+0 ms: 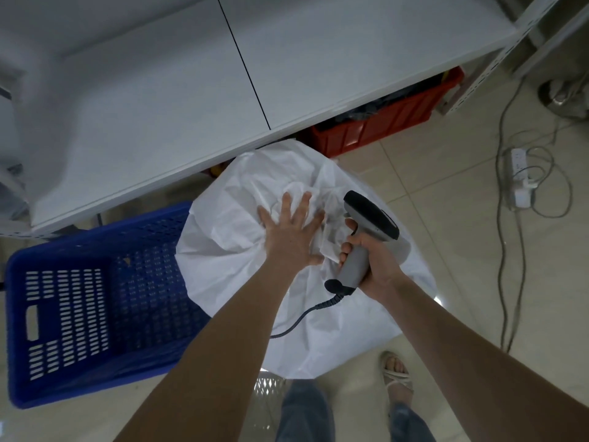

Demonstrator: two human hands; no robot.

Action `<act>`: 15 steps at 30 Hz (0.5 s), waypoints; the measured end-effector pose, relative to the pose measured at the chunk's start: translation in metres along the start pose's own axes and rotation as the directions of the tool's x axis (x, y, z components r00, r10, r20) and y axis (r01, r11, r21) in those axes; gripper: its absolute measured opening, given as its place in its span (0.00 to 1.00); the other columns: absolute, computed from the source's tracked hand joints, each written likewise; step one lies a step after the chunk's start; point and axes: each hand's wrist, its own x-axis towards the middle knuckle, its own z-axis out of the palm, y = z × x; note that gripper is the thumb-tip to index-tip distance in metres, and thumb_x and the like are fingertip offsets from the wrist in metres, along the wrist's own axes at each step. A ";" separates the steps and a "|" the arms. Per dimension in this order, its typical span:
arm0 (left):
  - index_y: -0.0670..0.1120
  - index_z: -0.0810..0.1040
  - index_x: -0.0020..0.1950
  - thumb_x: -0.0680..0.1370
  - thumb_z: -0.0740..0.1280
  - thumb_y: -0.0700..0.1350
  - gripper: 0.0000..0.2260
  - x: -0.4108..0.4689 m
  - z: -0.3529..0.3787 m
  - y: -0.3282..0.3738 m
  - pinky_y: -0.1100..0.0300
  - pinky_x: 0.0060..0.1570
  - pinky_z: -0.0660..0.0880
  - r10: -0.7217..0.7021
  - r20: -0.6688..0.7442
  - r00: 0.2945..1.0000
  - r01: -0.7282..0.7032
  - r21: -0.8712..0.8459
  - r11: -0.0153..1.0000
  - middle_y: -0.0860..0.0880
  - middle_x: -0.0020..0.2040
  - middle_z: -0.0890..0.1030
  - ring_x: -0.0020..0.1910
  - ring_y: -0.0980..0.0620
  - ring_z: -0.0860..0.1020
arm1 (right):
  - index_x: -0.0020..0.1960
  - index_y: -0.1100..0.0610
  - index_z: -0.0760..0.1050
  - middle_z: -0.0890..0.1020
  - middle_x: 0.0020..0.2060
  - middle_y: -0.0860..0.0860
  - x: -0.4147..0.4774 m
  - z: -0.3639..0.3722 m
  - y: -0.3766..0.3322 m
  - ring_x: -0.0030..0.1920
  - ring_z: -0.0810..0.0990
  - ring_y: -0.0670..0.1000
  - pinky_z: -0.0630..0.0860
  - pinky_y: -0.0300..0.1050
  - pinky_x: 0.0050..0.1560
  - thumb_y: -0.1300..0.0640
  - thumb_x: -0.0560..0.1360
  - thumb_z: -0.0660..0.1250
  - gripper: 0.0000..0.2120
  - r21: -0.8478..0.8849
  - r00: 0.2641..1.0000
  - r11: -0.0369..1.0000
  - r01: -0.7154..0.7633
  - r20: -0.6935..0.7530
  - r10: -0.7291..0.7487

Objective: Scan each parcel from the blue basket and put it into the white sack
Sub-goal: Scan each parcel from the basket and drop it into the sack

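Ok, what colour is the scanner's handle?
Grey; the scanner has a black head. Head view.

Shelf [159,106] edge over sack [223,250] at 12 o'clock, basket [70,314] against it at 9, open floor [446,250] at 3, cables [506,282] beyond

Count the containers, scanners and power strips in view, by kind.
Crates: 2, blue basket and red crate
Sacks: 1, white sack
Scanners: 1, scanner in the right hand
Power strips: 1, power strip
Total: 5

A red crate [382,130] sits under a white shelf [159,90], a power strip [518,169] apart.
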 end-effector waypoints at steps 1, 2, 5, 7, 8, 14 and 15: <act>0.60 0.39 0.77 0.71 0.56 0.73 0.42 -0.002 -0.002 -0.003 0.24 0.63 0.49 0.016 -0.001 1.000 -0.016 -0.017 1.000 0.47 0.76 0.30 0.75 0.36 0.35 | 0.53 0.54 0.76 0.74 0.29 0.49 -0.003 0.002 0.000 0.31 0.72 0.47 0.72 0.40 0.34 0.68 0.76 0.58 0.13 -0.008 1.000 1.000 0.009 -0.008 -0.009; 0.60 0.41 0.77 0.72 0.56 0.73 0.41 -0.006 -0.007 -0.006 0.25 0.64 0.50 0.037 -0.009 0.999 -0.038 -0.038 0.999 0.47 0.76 0.31 0.75 0.36 0.36 | 0.53 0.54 0.76 0.74 0.29 0.49 -0.006 0.004 -0.001 0.31 0.72 0.47 0.72 0.40 0.33 0.68 0.76 0.58 0.13 -0.017 1.000 1.000 0.021 -0.019 -0.022; 0.62 0.47 0.77 0.74 0.61 0.67 0.36 -0.021 -0.024 -0.021 0.29 0.66 0.53 0.114 -0.064 0.991 -0.122 -0.138 0.983 0.47 0.77 0.34 0.76 0.37 0.39 | 0.52 0.54 0.76 0.74 0.29 0.49 -0.018 0.008 -0.004 0.30 0.73 0.47 0.73 0.40 0.32 0.69 0.75 0.59 0.13 -0.027 0.996 0.999 0.046 -0.071 -0.048; 0.62 0.50 0.77 0.74 0.64 0.63 0.36 -0.038 -0.033 -0.032 0.30 0.68 0.53 0.144 -0.158 0.977 -0.168 -0.155 0.974 0.46 0.78 0.37 0.77 0.38 0.41 | 0.51 0.54 0.76 0.75 0.29 0.49 -0.026 0.013 -0.005 0.29 0.73 0.47 0.74 0.40 0.30 0.69 0.75 0.60 0.13 -0.010 0.990 0.998 0.065 -0.124 -0.065; 0.61 0.51 0.77 0.73 0.66 0.62 0.37 -0.048 -0.035 -0.037 0.31 0.68 0.52 0.148 -0.207 0.967 -0.180 -0.147 0.973 0.46 0.79 0.39 0.77 0.38 0.43 | 0.50 0.54 0.77 0.75 0.29 0.49 -0.031 0.016 -0.006 0.28 0.73 0.46 0.74 0.40 0.30 0.68 0.75 0.60 0.12 0.005 0.986 0.997 0.072 -0.149 -0.071; 0.56 0.56 0.77 0.67 0.71 0.64 0.43 -0.098 -0.014 -0.052 0.34 0.66 0.61 0.042 -0.349 0.936 -0.085 -0.110 0.990 0.43 0.78 0.55 0.75 0.39 0.59 | 0.46 0.55 0.77 0.76 0.30 0.48 -0.060 0.042 -0.002 0.27 0.74 0.46 0.74 0.38 0.28 0.68 0.75 0.62 0.09 0.036 0.981 0.994 0.107 -0.165 -0.100; 0.57 0.50 0.78 0.71 0.67 0.64 0.41 -0.099 -0.011 -0.054 0.34 0.68 0.58 0.030 -0.304 0.952 -0.065 -0.108 0.992 0.43 0.79 0.50 0.76 0.39 0.55 | 0.46 0.55 0.77 0.77 0.31 0.48 -0.063 0.044 -0.001 0.27 0.74 0.46 0.74 0.38 0.28 0.67 0.75 0.63 0.09 0.039 0.982 0.993 0.108 -0.157 -0.100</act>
